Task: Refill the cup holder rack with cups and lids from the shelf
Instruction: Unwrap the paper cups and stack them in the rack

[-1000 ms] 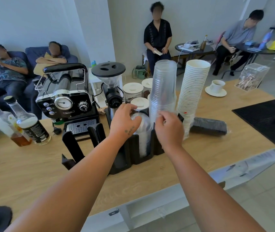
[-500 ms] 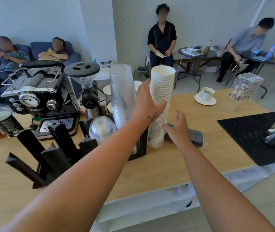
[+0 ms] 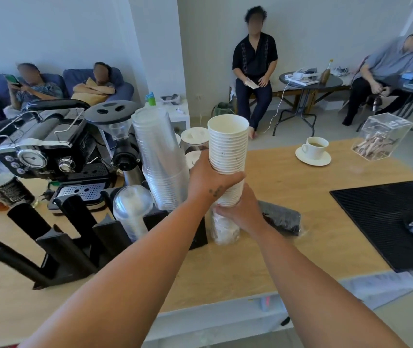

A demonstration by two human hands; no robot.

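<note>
A tall stack of white paper cups [image 3: 228,144] stands on the wooden counter [image 3: 288,247], its foot still in clear plastic wrap. My left hand [image 3: 210,180] grips the stack at mid height. My right hand [image 3: 241,212] grips it lower down, from the right. To the left, the black cup holder rack [image 3: 74,247] holds a tall stack of clear plastic cups [image 3: 161,162] and a stack of clear dome lids [image 3: 132,209]. Its left slots look bare.
An espresso machine [image 3: 47,151] and a grinder [image 3: 122,136] stand behind the rack, with bottles [image 3: 4,189] at far left. A dark wrapped sleeve [image 3: 279,218] lies behind the paper cups. A coffee cup on a saucer [image 3: 313,150], an acrylic box [image 3: 381,139] and a black mat [image 3: 389,219] are to the right. People sit beyond.
Both hands left the clear cups and dome lids in the rack and moved right onto the paper cup stack. They now grip it; half a second ago they were just reaching it.
</note>
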